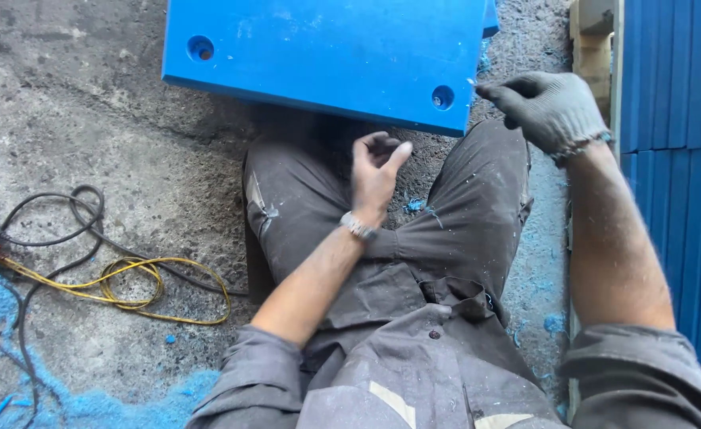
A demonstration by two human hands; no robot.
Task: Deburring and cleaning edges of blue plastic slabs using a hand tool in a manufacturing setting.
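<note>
Nearest to me I see the grey work jacket (414, 381) and, past it, the grey trousers (319, 206), knees spread apart as the person sits on the rough concrete floor (88, 103). My left hand (376, 168) is bare, with a metal watch (358, 227) at the wrist; it hangs over the gap between the knees with the fingers loosely curled inward, gripping nothing that I can make out. My right hand (553, 107) wears a grey knit glove and is raised further out, its thumb and forefinger pinched together just at the near right corner of the blue plastic slab (327, 56); whether something tiny sits between those fingertips I cannot tell. The slab lies flat on the floor beyond the knees, its near edge over the shins, with one round hole (442, 97) near that right corner and another hole (200, 48) toward its left side. Blue shavings (418, 206) are scattered between the legs and along the floor at lower left. Off to the left a yellow cable (128, 278) loops together with a black cable (57, 222). On the far right a stack of blue panels (676, 159) stands on edge.
</note>
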